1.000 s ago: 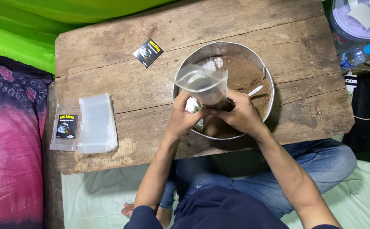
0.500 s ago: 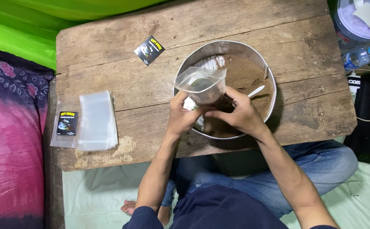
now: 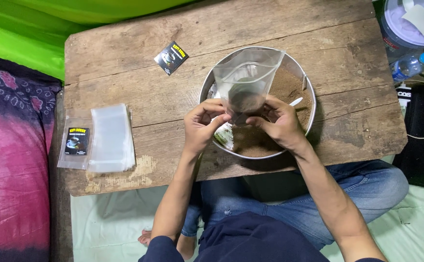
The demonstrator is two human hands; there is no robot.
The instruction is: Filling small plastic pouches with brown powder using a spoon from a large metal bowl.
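spillage is the main risk at this moment. a clear plastic pouch (image 3: 247, 80), open at the top and partly filled with dark brown powder, is held upright over a round metal basin (image 3: 305, 77) that rests on a worn wooden table (image 3: 124, 73). the pouch is pinched at its lower corners: the left hand (image 3: 202, 125) is closed on the bottom left edge with thumb and fingers, and the right hand (image 3: 279, 121) is closed on the bottom right edge in the same narrow pinch. since the grip sits low and the mouth stands unsupported above it, the thin film could fold or tip, and powder could be thrown out over the rim. as long as the pouch is kept above the brown powder (image 3: 251, 140) heaped in the basin, most of a spill would be caught there; if it were carried sideways, the table would be dusted. a white spoon (image 3: 295, 101) is seen leaning in the basin just beside the right hand and could be knocked by the wrist. the basin itself overhangs the near edge of the table slightly, so a downward press on its rim could tilt it. a stack of empty clear pouches (image 3: 110, 138) and a pouch with a black label (image 3: 76, 141) lie well apart to the left, and a loose black label (image 3: 171, 57) lies beyond the basin, away from the powder.
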